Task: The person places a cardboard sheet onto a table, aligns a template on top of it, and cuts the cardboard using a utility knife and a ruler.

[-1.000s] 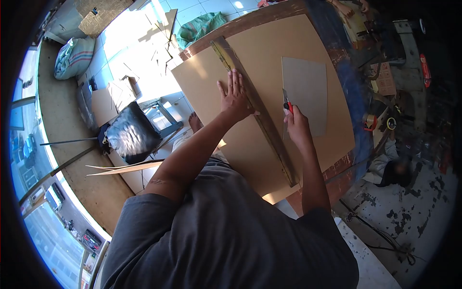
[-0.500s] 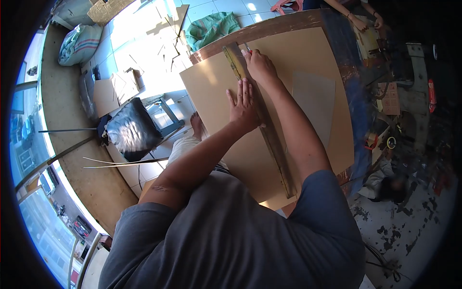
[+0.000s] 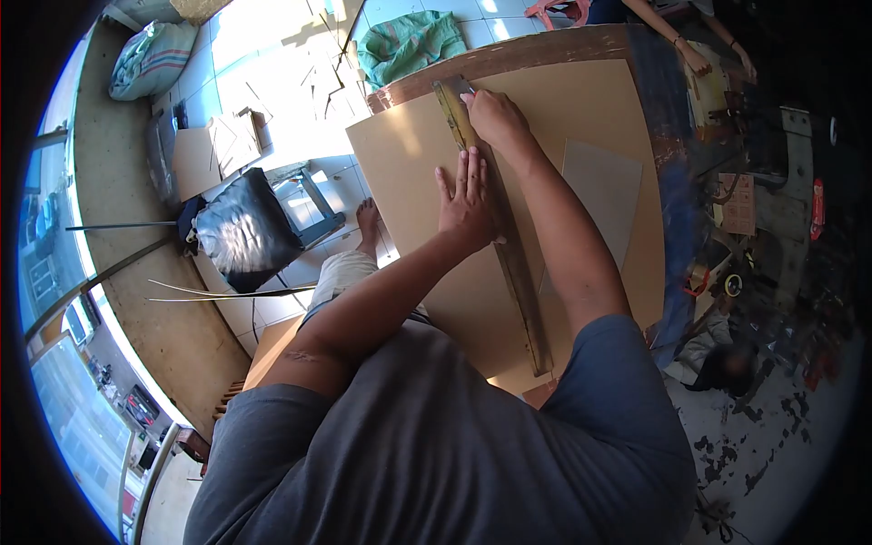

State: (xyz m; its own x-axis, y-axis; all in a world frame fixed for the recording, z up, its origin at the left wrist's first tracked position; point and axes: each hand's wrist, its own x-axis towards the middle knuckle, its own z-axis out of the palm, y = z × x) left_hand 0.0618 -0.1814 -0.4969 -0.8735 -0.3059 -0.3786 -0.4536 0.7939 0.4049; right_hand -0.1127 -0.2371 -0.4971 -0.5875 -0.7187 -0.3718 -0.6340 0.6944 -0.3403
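Note:
A large brown board (image 3: 409, 150) lies on the table in front of me. Across it runs a long, worn straightedge bar (image 3: 520, 300) with yellowish patches near its far end. My left hand (image 3: 469, 213) presses flat on the bar at about its middle, fingers stretched out. Near the bar's far end, my right hand (image 3: 498, 120) is closed around a small cutter knife (image 3: 466, 89); only a bit of it shows past the fingers. The knife's tip is close to the bar's right edge. A greyish sheet (image 3: 599, 191) rests on the board, right of my right forearm.
A green sack (image 3: 411, 47) lies beyond the table's brown far edge (image 3: 536, 50). Left of the table are a black bundle (image 3: 245, 232) and scraps on the tiled floor. Another person's hand (image 3: 695, 59) is at the upper right, near tools and tape.
The whole view has shifted slightly. My left hand keeps its place on the bar. My right hand has turned a little at the far end, and less of the knife shows.

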